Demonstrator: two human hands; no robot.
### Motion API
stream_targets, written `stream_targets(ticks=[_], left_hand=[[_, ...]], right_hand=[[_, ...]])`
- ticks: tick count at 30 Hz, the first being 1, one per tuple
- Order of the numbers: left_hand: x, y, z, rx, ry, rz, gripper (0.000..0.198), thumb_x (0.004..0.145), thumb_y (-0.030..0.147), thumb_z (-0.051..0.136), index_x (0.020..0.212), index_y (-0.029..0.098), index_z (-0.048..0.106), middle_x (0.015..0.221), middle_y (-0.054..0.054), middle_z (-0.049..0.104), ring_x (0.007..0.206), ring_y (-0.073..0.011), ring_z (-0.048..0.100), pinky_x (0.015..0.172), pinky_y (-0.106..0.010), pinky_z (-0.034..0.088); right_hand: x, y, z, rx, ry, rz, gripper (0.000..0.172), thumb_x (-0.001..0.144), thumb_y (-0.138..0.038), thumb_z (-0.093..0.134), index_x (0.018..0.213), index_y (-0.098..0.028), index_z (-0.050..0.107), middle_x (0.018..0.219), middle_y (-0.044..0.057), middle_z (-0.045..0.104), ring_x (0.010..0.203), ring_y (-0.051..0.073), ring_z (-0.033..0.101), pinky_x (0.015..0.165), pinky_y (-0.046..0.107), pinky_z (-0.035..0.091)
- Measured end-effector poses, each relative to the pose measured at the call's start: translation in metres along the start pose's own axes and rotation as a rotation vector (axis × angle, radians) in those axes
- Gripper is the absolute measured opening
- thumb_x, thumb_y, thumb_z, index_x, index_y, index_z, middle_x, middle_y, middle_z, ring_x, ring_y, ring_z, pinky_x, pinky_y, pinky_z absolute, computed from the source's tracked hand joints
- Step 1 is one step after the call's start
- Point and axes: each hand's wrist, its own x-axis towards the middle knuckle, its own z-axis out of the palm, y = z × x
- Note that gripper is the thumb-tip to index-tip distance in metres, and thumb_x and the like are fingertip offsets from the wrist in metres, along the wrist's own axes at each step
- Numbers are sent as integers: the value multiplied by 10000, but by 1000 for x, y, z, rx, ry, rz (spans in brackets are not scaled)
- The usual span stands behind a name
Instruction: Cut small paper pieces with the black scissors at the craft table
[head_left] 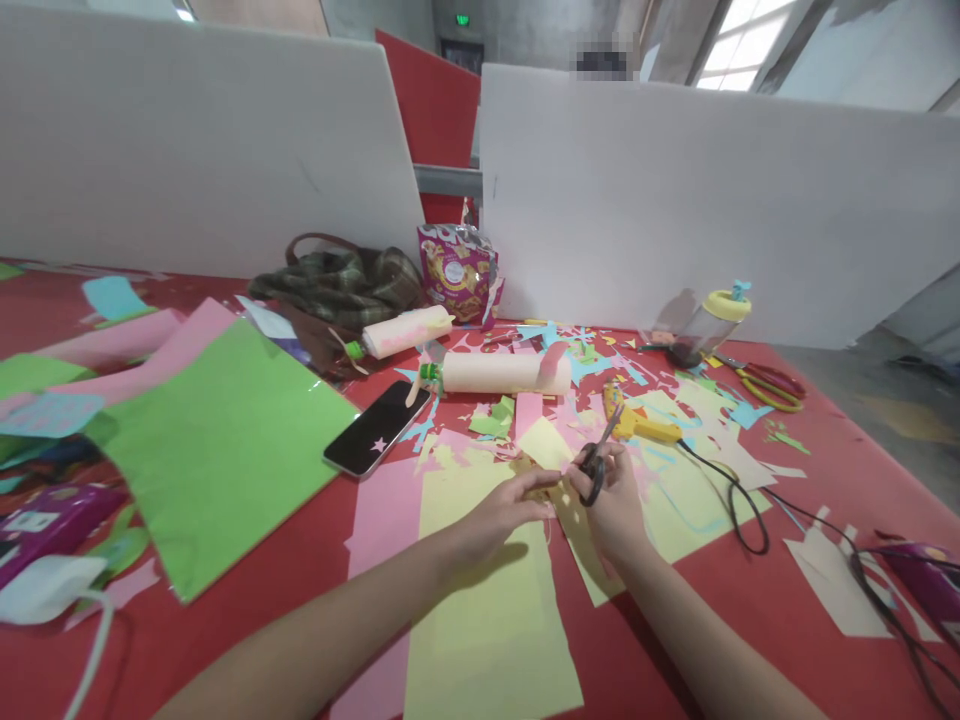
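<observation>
My right hand [615,500] is closed round the black handles of a pair of scissors [598,458], blades pointing up and away. My left hand [499,515] pinches a small yellow paper piece [546,490] right beside the scissors, fingers pressed together. Both hands hover over yellow paper sheets [487,600] and a pink sheet [382,520] lying on the red table [285,560].
A phone [377,428] lies left of the hands beside a large green sheet [217,440]. Two paper rolls [502,372], a snack bag [456,270] and a plaid bag [337,285] sit behind. A yellow glue gun [641,420] with black cord, red scissors [769,385] and a jar [705,325] are right. White boards [675,200] back the table.
</observation>
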Motion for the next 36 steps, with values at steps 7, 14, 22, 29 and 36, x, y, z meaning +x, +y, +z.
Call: stream_targets(ticks=[7,14,22,29,36], left_hand=[[-6,-11,-6,10,-42,112,360,656,131,434,999,211,510,1095,-47,513,1032,-171,439,845,-313,316],[-9,-12,-10,-54,-17,137,282,641,99,432,878,213,535,961,-35,570,920,-161,500,745,-288,371],[-5,-17,-12,-151,1,144,407,644,122,467,1036,231,460,1122,-55,488,1073,-193,419,832,-337,315],[2,-24,-15,-243,0,173,450,645,194,496,1086,214,414,1157,-79,463,1102,-194,397,888,-339,269],[2,-29,-18,-231,-44,153,457,666,201,490,1112,248,404,1136,-71,471,1119,-200,370,870,-345,262]], right_hand=[[-4,-2,2,-58,-62,-4,301,580,-84,569,772,-236,394,721,-37,504,610,116,489,534,238,405],[-4,-4,4,-90,-85,-18,311,594,-109,589,778,-240,375,714,-37,505,629,123,498,545,241,407],[-5,-3,5,-69,-156,7,312,599,-111,606,752,-242,368,701,-46,510,601,111,497,520,228,401],[-3,3,5,-114,-137,58,320,574,-142,634,743,-231,378,671,-33,504,578,121,495,476,226,403],[-6,3,6,-117,-144,65,274,591,-127,589,740,-239,388,676,-32,494,566,122,488,456,230,414]])
